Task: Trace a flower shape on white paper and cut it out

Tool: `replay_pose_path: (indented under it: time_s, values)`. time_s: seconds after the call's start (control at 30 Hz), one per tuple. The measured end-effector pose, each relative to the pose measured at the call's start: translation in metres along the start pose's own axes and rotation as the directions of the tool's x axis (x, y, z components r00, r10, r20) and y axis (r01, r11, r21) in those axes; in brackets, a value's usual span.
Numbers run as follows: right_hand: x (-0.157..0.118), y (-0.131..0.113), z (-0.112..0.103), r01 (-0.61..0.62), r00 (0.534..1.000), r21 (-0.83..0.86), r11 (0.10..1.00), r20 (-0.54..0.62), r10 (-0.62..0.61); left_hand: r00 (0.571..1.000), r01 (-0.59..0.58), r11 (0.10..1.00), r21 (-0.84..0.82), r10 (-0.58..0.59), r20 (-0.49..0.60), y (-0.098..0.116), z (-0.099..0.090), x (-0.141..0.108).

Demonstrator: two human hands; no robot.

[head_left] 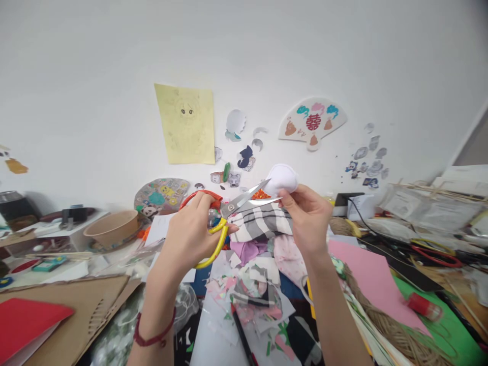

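Note:
My left hand (192, 231) grips a pair of scissors (239, 201) with one red and one yellow handle loop. The blades are spread apart and point right, toward a small, round, padded white fabric piece (282, 178). My right hand (310, 216) pinches that piece at its lower edge between thumb and fingers. One blade tip lies in front of the white piece and the other reaches near my right thumb; whether they touch it I cannot tell. Below the hands lies a black-and-white checked cloth (263, 221), with a purple cloth (247, 250) under it.
Paper and cloth scraps (255, 284) and a black pencil-like stick (242, 328) cover the white surface in front. At left are a tan bowl (112, 227), cardboard (87, 305) and a red folder (30, 323). Pink paper (377, 274), twine (375, 320) and a red thread spool (424, 306) lie right.

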State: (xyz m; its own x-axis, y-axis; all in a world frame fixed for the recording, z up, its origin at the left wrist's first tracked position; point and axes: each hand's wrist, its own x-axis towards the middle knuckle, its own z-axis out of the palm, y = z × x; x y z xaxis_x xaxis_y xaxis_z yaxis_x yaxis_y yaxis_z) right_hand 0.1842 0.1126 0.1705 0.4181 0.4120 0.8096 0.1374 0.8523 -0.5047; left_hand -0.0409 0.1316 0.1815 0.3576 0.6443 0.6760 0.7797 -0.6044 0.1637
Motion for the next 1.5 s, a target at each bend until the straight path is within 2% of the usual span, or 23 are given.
replay_pose_path:
  time_s: [0.17, 0.47, 0.9, 1.1, 1.5]
  values:
    - [0.001, 0.003, 0.000, 0.021, 1.000, -0.011, 1.000, 0.001, -0.021, 1.000, 0.014, 1.000, 0.013, -0.014, 0.013, 0.000, -0.001, 0.000]
    - [0.003, 0.006, 0.000, -0.083, 0.995, -0.005, 0.997, -0.052, 0.083, 0.998, 0.006, 1.000, 0.017, -0.007, 0.060, 0.004, -0.003, 0.001]
    - [-0.003, 0.007, 0.002, -0.168, 0.980, -0.027, 0.985, 0.100, 0.170, 0.999, -0.005, 1.000, -0.007, 0.005, 0.038, 0.004, 0.003, 0.002]
    - [0.000, 0.003, 0.001, -0.265, 0.961, -0.001, 0.964, 0.082, 0.264, 0.999, 0.009, 1.000, 0.010, -0.009, 0.033, 0.001, -0.003, 0.001]
    - [0.002, 0.000, -0.005, -0.210, 0.965, -0.112, 0.971, 0.133, 0.224, 0.999, -0.041, 0.994, 0.101, 0.042, -0.013, -0.004, -0.005, -0.001]
